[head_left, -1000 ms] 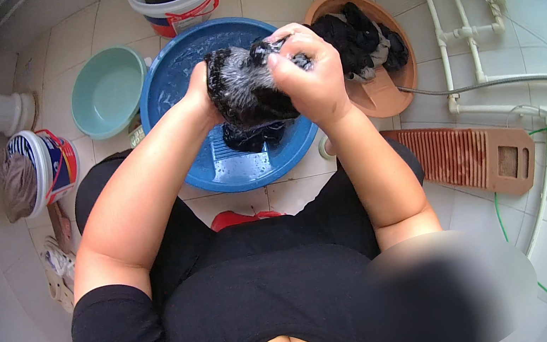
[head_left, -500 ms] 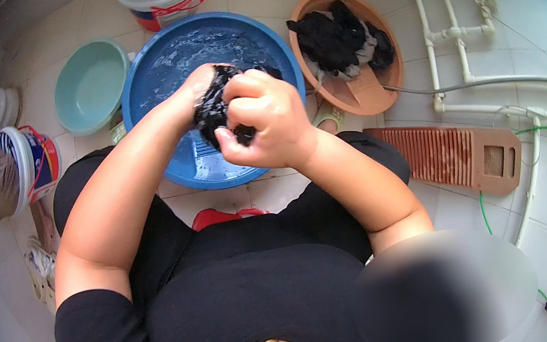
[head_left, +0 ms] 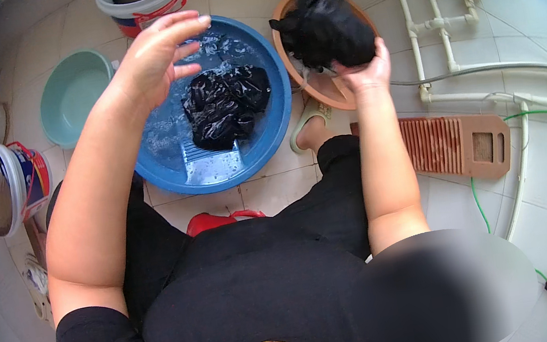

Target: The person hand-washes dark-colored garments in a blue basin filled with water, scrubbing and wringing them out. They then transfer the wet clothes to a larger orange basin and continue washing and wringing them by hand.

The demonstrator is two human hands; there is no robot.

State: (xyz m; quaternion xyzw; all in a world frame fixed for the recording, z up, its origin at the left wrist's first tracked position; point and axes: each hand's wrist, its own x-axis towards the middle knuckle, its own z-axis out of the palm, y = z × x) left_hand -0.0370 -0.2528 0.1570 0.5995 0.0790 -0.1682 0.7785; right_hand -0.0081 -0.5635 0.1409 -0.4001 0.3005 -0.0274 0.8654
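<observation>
A wet black cloth (head_left: 227, 106) lies bunched in the water of the blue basin (head_left: 200, 185), partly over its ridged washboard slope. My left hand (head_left: 161, 51) is raised above the basin's left rim, fingers spread, holding nothing. To the right, my right hand (head_left: 366, 72) grips the near end of a black garment (head_left: 330, 29) over the orange basin (head_left: 332, 90). Its thumb shows at the garment's right edge; the other fingers are partly hidden by the fabric.
A pale green basin (head_left: 67, 107) sits left of the blue one. Behind stands a white-rimmed bucket (head_left: 151, 8); another bucket (head_left: 28, 181) with brown cloth is at far left. A brown washboard (head_left: 458, 141) and white pipes (head_left: 408, 28) line the right. A red object (head_left: 210, 222) lies between my legs.
My hands have parted from the black cloth, which now lies in the blue basin. My left hand rose leftward and opened; my right reached to the orange basin and took hold of a black garment.
</observation>
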